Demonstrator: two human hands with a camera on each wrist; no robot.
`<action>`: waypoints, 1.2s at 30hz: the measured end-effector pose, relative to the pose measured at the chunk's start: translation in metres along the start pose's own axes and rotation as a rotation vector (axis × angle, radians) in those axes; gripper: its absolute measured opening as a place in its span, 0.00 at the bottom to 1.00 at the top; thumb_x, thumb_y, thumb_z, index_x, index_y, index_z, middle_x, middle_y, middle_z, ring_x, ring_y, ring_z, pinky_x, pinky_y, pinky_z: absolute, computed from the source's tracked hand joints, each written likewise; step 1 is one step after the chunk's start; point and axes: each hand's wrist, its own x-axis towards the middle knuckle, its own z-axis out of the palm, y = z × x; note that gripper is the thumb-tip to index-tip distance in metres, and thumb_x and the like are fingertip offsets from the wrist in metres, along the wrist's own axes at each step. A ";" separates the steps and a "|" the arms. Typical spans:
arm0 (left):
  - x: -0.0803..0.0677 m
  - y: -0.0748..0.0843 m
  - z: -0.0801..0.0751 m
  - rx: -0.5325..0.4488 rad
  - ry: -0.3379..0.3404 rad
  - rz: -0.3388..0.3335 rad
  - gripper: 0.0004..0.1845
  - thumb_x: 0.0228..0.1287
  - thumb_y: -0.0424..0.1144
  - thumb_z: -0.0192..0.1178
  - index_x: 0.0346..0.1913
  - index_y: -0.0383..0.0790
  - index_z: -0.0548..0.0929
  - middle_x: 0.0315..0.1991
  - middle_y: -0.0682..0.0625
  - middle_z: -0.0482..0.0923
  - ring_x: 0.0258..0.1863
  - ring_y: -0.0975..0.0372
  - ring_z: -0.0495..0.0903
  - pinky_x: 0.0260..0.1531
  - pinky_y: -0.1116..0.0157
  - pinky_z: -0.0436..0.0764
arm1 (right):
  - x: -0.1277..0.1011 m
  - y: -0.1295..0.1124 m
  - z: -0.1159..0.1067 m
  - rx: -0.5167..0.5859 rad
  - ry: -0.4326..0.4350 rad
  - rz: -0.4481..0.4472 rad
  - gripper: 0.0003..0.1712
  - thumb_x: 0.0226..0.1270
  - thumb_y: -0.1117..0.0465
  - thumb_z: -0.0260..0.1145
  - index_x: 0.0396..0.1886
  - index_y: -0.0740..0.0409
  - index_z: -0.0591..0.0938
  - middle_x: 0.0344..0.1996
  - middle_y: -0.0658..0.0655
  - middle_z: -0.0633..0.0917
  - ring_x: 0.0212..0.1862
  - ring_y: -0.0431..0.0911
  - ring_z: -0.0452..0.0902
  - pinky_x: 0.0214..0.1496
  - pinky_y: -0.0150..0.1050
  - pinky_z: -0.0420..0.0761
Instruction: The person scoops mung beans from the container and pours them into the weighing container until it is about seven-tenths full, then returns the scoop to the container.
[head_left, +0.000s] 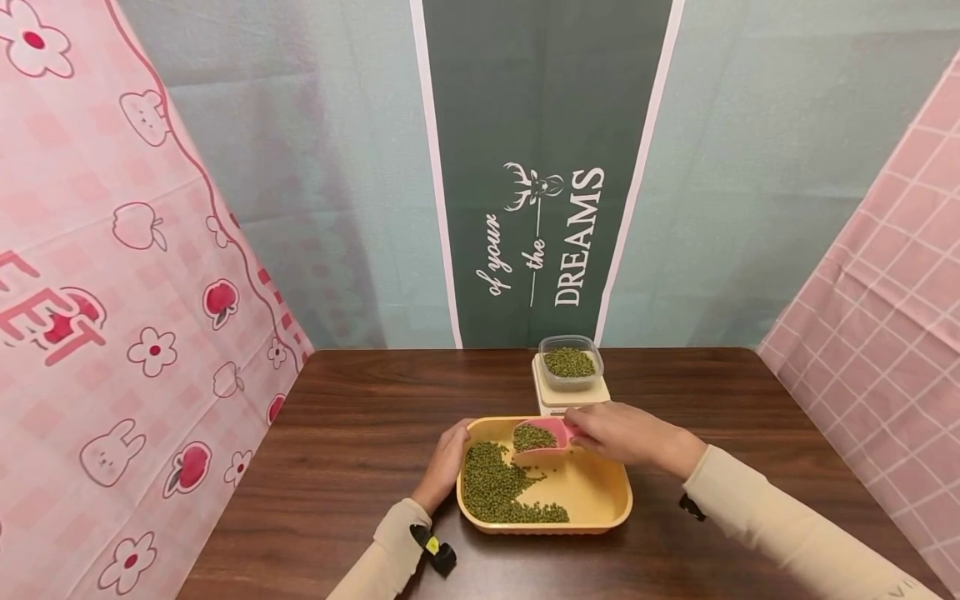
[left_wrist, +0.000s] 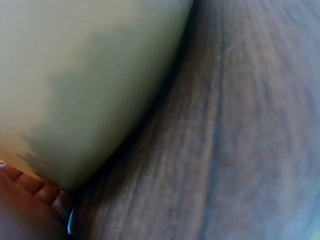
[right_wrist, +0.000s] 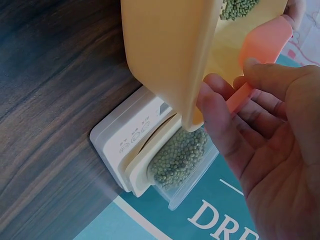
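A yellow plastic tray point(head_left: 594, 493) stands on the table with green mung beans point(head_left: 495, 487) heaped toward its left side. My right hand point(head_left: 618, 431) pinches the handle of a pink scoop point(head_left: 559, 432), which is inside the tray near the far rim and carries beans. In the right wrist view, thumb and fingers close on the handle of the scoop point(right_wrist: 267, 44). At the tray's far left corner my left hand point(head_left: 447, 457) grips the rim. The left wrist view shows curled fingers point(left_wrist: 32, 186) against the outer wall of the tray point(left_wrist: 100, 85).
Just behind the tray sits a white kitchen scale point(head_left: 542, 390). On it rests a clear plastic container point(head_left: 576, 385) with mung beans inside. The brown wooden table point(head_left: 375, 400) meets printed cloths at the back and sides.
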 end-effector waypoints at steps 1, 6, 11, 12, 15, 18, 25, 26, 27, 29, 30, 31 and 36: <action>0.000 0.000 0.000 0.001 0.002 -0.005 0.27 0.79 0.32 0.34 0.64 0.33 0.82 0.58 0.37 0.85 0.54 0.52 0.83 0.54 0.65 0.80 | -0.001 0.000 0.000 -0.001 0.003 0.002 0.09 0.74 0.64 0.68 0.36 0.47 0.77 0.25 0.39 0.72 0.26 0.31 0.65 0.29 0.29 0.69; 0.000 0.001 0.000 0.011 0.000 -0.003 0.26 0.79 0.32 0.35 0.65 0.33 0.82 0.58 0.37 0.85 0.55 0.52 0.83 0.55 0.63 0.80 | -0.004 0.001 -0.004 -0.002 0.021 -0.001 0.08 0.73 0.64 0.68 0.37 0.47 0.78 0.26 0.39 0.73 0.27 0.31 0.66 0.29 0.30 0.70; -0.001 0.002 0.000 0.006 0.004 -0.007 0.26 0.79 0.32 0.35 0.64 0.34 0.83 0.58 0.38 0.85 0.54 0.52 0.83 0.55 0.64 0.79 | -0.007 0.000 -0.006 -0.031 0.043 -0.019 0.09 0.73 0.64 0.69 0.36 0.47 0.78 0.25 0.39 0.73 0.27 0.31 0.66 0.29 0.30 0.70; -0.001 0.002 0.000 0.005 0.005 -0.009 0.26 0.79 0.32 0.35 0.64 0.34 0.83 0.58 0.38 0.85 0.54 0.52 0.83 0.55 0.64 0.80 | -0.008 0.001 -0.006 -0.039 0.048 -0.021 0.09 0.73 0.64 0.69 0.36 0.46 0.78 0.25 0.39 0.73 0.27 0.32 0.66 0.30 0.31 0.71; -0.001 0.002 0.000 0.003 0.005 -0.007 0.26 0.79 0.32 0.35 0.65 0.34 0.82 0.58 0.37 0.85 0.55 0.51 0.83 0.55 0.63 0.80 | -0.009 0.002 -0.006 -0.048 0.057 -0.015 0.09 0.73 0.63 0.69 0.36 0.46 0.78 0.26 0.39 0.73 0.27 0.32 0.67 0.30 0.31 0.72; -0.001 0.002 0.000 0.002 0.003 -0.007 0.26 0.79 0.33 0.35 0.65 0.35 0.83 0.59 0.39 0.85 0.55 0.54 0.84 0.56 0.64 0.80 | -0.011 0.004 -0.006 -0.050 0.059 -0.008 0.08 0.73 0.63 0.69 0.37 0.46 0.79 0.26 0.39 0.75 0.27 0.32 0.68 0.31 0.31 0.73; 0.000 -0.004 -0.002 0.034 -0.012 0.089 0.28 0.77 0.34 0.34 0.63 0.32 0.83 0.56 0.39 0.86 0.51 0.59 0.84 0.52 0.67 0.80 | -0.014 0.006 -0.008 -0.052 0.058 0.005 0.08 0.73 0.62 0.69 0.37 0.45 0.79 0.26 0.39 0.76 0.27 0.33 0.69 0.30 0.32 0.73; 0.000 -0.003 -0.002 0.035 -0.010 0.081 0.28 0.77 0.34 0.34 0.63 0.33 0.83 0.56 0.39 0.86 0.52 0.59 0.84 0.52 0.68 0.80 | -0.015 0.006 -0.008 -0.054 0.057 0.006 0.08 0.73 0.62 0.69 0.37 0.45 0.79 0.27 0.39 0.76 0.27 0.33 0.69 0.30 0.32 0.73; 0.000 -0.003 -0.002 0.036 -0.009 0.071 0.27 0.77 0.35 0.34 0.63 0.34 0.83 0.57 0.39 0.86 0.53 0.58 0.84 0.53 0.67 0.80 | -0.015 0.006 -0.008 -0.055 0.056 0.006 0.08 0.73 0.62 0.69 0.37 0.45 0.79 0.27 0.39 0.76 0.27 0.33 0.69 0.30 0.32 0.73; -0.001 -0.001 -0.001 0.025 -0.006 0.033 0.27 0.78 0.34 0.34 0.64 0.35 0.83 0.58 0.39 0.86 0.55 0.56 0.83 0.56 0.66 0.79 | -0.016 0.006 -0.009 -0.053 0.052 0.008 0.08 0.74 0.62 0.69 0.37 0.45 0.79 0.27 0.39 0.76 0.27 0.33 0.69 0.30 0.32 0.73; -0.001 0.000 -0.001 0.024 -0.008 0.019 0.27 0.79 0.34 0.35 0.65 0.35 0.82 0.59 0.39 0.85 0.56 0.54 0.83 0.57 0.64 0.79 | -0.016 0.006 -0.009 -0.052 0.049 0.011 0.08 0.74 0.61 0.69 0.37 0.44 0.79 0.26 0.39 0.76 0.27 0.33 0.69 0.30 0.32 0.73; -0.001 0.001 -0.001 0.023 -0.007 0.011 0.27 0.79 0.34 0.35 0.66 0.35 0.82 0.60 0.38 0.85 0.58 0.53 0.83 0.58 0.63 0.79 | -0.016 0.006 -0.010 -0.050 0.046 0.015 0.08 0.74 0.61 0.69 0.37 0.44 0.79 0.26 0.39 0.76 0.27 0.33 0.69 0.30 0.32 0.73; 0.000 0.001 -0.001 0.025 -0.003 -0.002 0.26 0.80 0.32 0.35 0.66 0.34 0.82 0.61 0.38 0.84 0.59 0.51 0.82 0.60 0.61 0.79 | -0.018 0.007 -0.012 -0.047 0.035 0.032 0.09 0.75 0.61 0.69 0.37 0.44 0.78 0.24 0.39 0.73 0.26 0.33 0.66 0.28 0.31 0.70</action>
